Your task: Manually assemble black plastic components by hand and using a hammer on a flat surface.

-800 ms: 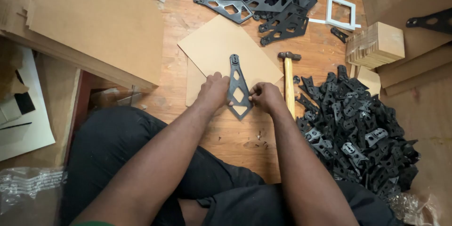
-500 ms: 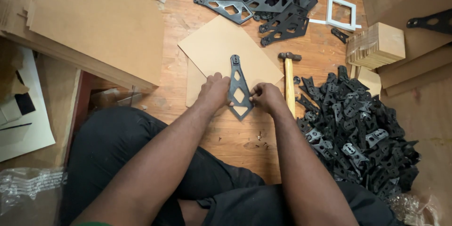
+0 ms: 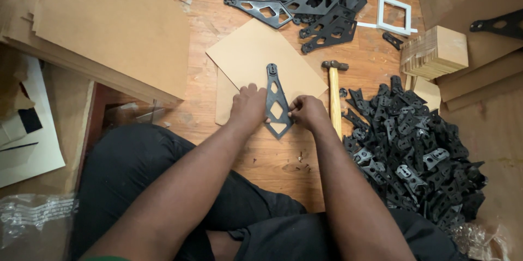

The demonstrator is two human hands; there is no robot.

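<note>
A wooden floor (image 3: 359,70) carries everything here, with a stack of large boards (image 3: 109,27) lying across its upper left. To the right sits a big heap of small black parts (image 3: 414,152), and at the top a smaller pile of long black plates (image 3: 310,0) lies beside a white frame (image 3: 393,15). A block of stacked wood (image 3: 436,51) stands at the right, above the heap. In the middle a cardboard sheet (image 3: 250,59) lies flat on the floor, and on its lower edge rests a single black plate (image 3: 277,102), narrow at the top and widening to a point at the bottom, with diamond cut-outs. The left hand (image 3: 248,106) presses against the plate's left edge, fingers curled together on it. The right hand (image 3: 308,111) pinches the plate's right edge, fingertips closed on it. A hammer (image 3: 333,97) with a wooden handle lies just right of the right hand, head pointing away. A few small screws (image 3: 299,158) are scattered on the floor below the plate.
</note>
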